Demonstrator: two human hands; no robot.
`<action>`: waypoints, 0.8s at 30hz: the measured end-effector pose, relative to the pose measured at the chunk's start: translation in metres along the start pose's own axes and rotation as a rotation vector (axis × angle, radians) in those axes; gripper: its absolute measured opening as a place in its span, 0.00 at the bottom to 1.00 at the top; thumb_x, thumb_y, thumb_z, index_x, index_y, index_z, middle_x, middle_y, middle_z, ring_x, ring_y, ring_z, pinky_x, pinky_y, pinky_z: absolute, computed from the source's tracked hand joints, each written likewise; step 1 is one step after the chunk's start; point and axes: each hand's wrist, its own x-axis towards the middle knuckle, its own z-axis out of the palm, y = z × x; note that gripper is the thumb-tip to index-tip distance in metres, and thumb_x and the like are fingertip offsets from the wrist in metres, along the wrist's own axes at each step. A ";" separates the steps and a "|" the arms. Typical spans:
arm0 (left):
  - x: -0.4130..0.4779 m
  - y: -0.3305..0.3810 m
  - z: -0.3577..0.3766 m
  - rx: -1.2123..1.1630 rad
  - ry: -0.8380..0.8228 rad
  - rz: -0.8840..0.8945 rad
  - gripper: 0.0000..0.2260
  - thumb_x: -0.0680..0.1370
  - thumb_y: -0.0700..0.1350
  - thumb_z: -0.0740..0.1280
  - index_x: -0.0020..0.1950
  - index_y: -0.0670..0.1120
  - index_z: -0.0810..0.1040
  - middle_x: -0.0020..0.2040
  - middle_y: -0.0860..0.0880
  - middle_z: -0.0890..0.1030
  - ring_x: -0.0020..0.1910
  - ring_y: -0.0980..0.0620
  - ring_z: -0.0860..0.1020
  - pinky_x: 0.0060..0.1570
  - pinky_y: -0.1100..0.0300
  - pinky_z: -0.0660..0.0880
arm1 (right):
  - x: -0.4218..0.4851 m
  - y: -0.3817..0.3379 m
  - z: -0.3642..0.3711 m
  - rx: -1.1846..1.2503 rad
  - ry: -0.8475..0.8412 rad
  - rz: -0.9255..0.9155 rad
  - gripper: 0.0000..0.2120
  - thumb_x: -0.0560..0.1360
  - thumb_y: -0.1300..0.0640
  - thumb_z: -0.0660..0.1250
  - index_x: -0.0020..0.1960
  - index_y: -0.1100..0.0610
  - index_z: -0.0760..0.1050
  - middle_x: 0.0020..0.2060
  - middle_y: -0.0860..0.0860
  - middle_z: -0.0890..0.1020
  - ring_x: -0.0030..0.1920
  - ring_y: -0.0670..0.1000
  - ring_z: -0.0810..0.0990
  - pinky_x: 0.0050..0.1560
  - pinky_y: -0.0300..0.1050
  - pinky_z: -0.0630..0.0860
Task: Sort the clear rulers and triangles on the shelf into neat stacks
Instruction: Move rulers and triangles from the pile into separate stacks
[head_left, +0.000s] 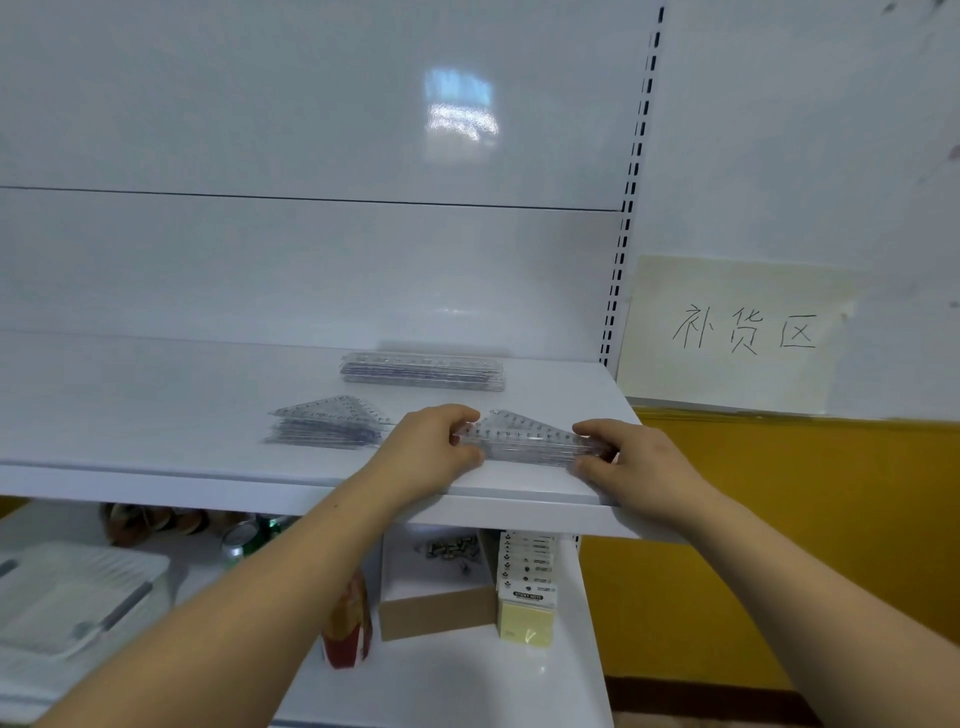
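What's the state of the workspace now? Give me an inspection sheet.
Surface: white shelf, glossy.
Job's things: ruler stack at the back; left triangle stack lying free; right triangle stack near the front edge, held.
Clutter: nothing seen on this shelf.
Hands: left hand and right hand grip the right triangle stack's two ends.
Cables: nothing seen.
Surroundings: lower shelf holds sticky notes, box, can, tray; paper sign on the right wall.

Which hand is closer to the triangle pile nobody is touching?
Left. The left hand is just right of the untouched triangle pile, gripping the left end of a second triangle stack; the right hand grips that stack's other end, farther right.
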 end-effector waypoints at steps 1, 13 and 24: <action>0.000 0.000 0.000 0.017 -0.002 0.001 0.23 0.75 0.44 0.69 0.70 0.49 0.70 0.65 0.48 0.75 0.62 0.53 0.74 0.58 0.64 0.66 | 0.000 0.001 0.000 -0.002 -0.004 0.007 0.20 0.76 0.52 0.66 0.68 0.49 0.71 0.51 0.46 0.78 0.42 0.43 0.78 0.47 0.40 0.74; -0.003 -0.002 0.002 0.004 0.118 0.022 0.15 0.78 0.43 0.64 0.65 0.45 0.76 0.61 0.48 0.79 0.59 0.53 0.76 0.57 0.66 0.68 | 0.002 -0.003 -0.002 -0.071 0.009 -0.017 0.16 0.81 0.48 0.56 0.64 0.49 0.74 0.58 0.46 0.78 0.51 0.45 0.72 0.49 0.39 0.66; -0.013 0.009 -0.019 0.124 0.191 0.114 0.20 0.78 0.50 0.65 0.69 0.49 0.71 0.68 0.51 0.72 0.66 0.52 0.69 0.63 0.60 0.64 | 0.019 -0.014 -0.011 -0.068 -0.012 -0.048 0.22 0.79 0.44 0.57 0.71 0.50 0.68 0.64 0.48 0.75 0.58 0.45 0.71 0.58 0.40 0.65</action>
